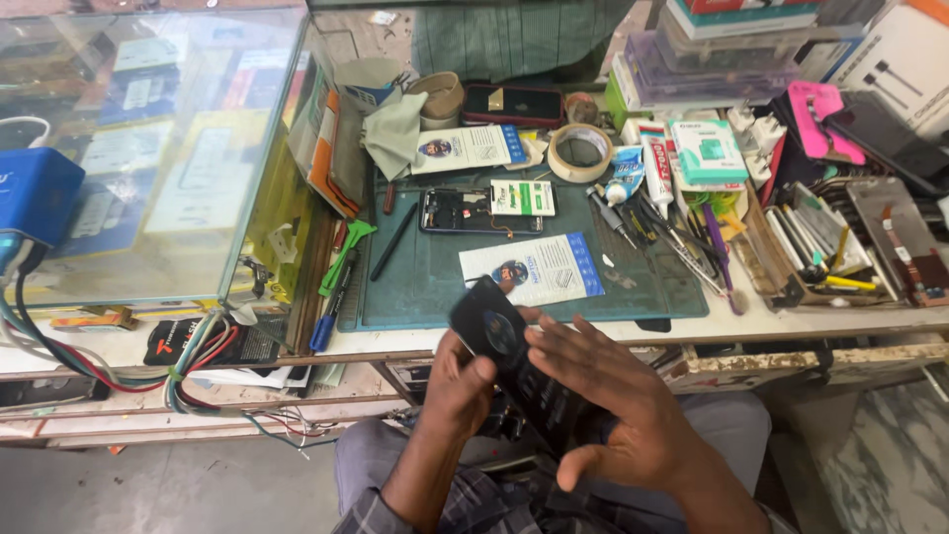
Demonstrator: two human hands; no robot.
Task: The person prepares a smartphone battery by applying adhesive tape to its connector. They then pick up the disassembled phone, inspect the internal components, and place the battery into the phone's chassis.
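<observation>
While the person is sitting at the near edge of the bench, the left hand (457, 381) is gripping a black phone panel (509, 356) from below, fingers closed around its near end. The right hand (605, 396) is hovering flat and open over the panel's lower half, fingers spread, palm just touching or barely above it; which, I cannot tell. The panel is tilting up toward the bench, held over the lap, apart from the green work mat (435, 287).

Lying on the mat: an opened phone body (465, 212) at the far middle, a white and blue packet (534, 269) just beyond the panel's top corner, a roll of tape (580, 150) farther right, tweezers and small tools (682, 242) along the right edge. A glass case (148, 148) is standing at left.

Judging from this, the step in hand is wiping or smoothing the panel's face. The next move is calling for a steady grip underneath and light, even pressure from the open palm, keeping fingertips off the edges.
</observation>
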